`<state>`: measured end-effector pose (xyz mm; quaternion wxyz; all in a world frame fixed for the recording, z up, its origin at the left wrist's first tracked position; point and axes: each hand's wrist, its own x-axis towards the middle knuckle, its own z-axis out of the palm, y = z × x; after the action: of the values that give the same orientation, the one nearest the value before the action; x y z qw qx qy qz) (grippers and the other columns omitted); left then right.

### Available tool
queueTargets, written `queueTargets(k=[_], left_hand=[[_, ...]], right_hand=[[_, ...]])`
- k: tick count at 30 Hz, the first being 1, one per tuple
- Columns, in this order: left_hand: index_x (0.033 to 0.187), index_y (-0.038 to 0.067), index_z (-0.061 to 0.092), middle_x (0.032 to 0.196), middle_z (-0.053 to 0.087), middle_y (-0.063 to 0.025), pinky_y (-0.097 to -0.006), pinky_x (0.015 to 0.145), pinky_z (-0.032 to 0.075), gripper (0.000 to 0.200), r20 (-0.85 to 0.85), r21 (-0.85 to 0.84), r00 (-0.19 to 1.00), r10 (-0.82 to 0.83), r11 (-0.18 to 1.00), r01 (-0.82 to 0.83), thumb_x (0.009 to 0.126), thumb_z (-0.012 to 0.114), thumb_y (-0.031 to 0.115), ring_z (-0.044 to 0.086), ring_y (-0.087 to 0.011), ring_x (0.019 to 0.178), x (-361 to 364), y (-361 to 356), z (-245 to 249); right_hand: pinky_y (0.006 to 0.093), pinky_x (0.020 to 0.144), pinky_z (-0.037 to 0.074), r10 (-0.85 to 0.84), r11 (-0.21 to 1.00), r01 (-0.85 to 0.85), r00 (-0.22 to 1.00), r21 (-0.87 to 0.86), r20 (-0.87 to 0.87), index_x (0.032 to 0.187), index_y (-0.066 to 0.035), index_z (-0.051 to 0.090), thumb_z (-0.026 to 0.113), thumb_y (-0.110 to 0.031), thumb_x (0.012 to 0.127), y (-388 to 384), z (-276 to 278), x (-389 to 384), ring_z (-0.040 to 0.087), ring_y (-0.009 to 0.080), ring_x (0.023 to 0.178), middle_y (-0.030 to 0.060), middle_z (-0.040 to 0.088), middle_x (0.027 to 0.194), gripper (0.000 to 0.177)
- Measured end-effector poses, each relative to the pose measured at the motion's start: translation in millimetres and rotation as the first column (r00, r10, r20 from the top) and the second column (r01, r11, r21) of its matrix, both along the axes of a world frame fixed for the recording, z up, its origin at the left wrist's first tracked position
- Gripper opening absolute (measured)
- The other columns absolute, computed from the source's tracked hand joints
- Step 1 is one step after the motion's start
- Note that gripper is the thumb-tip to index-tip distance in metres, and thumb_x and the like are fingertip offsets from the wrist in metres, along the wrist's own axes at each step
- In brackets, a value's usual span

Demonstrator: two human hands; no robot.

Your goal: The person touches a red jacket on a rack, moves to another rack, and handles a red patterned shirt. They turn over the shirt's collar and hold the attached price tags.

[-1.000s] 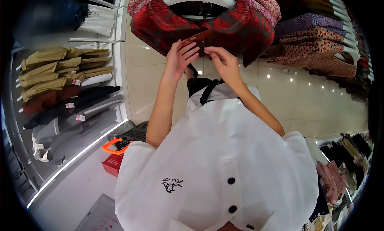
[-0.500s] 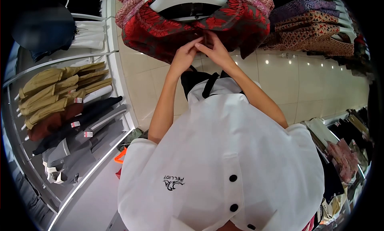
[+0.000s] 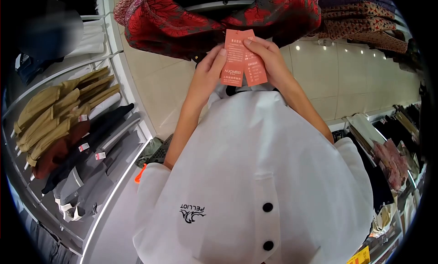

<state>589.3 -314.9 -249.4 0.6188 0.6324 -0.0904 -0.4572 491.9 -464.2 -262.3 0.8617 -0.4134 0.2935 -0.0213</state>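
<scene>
Two coral-coloured paper tags with white print hang at the front of a red and dark floral garment at the top. My left hand pinches the edge of the left tag between thumb and fingers. The right tag lies partly beside and against it, slanted, with my right hand pinching its upper part. Both tags face me. The garment hangs on a white hanger, cut off by the top edge of the view.
Tan trousers and dark and grey garments hang on a rack at the left. Patterned garments hang at the upper right, more clothes at the lower right. Pale floor tiles lie between, and an orange hanger shows at lower left.
The coral tags have come into view, held up between both hands. The hands have moved apart a little, and the garment appears higher in the view.
</scene>
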Motion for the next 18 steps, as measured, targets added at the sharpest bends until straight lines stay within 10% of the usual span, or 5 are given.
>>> queueTargets(k=[18], left_hand=[[0.121, -0.007, 0.055, 0.108, 0.065, -0.0122, -0.0334, 0.083, 0.057, 0.030, -0.238, -0.117, 0.969, 0.066, 0.988, -0.096, 0.094, 0.054, 0.006, 0.066, -0.0182, 0.094, -42, 3, 5]], right_hand=[[0.0306, 0.084, 0.053, 0.104, 0.991, -0.103, 0.995, 0.083, -0.006, 0.117, 0.003, 0.059, 0.048, -0.033, 0.096, -6, -8, -11, 0.065, 0.0189, 0.097, 0.0142, 0.066, 0.108, 0.043]])
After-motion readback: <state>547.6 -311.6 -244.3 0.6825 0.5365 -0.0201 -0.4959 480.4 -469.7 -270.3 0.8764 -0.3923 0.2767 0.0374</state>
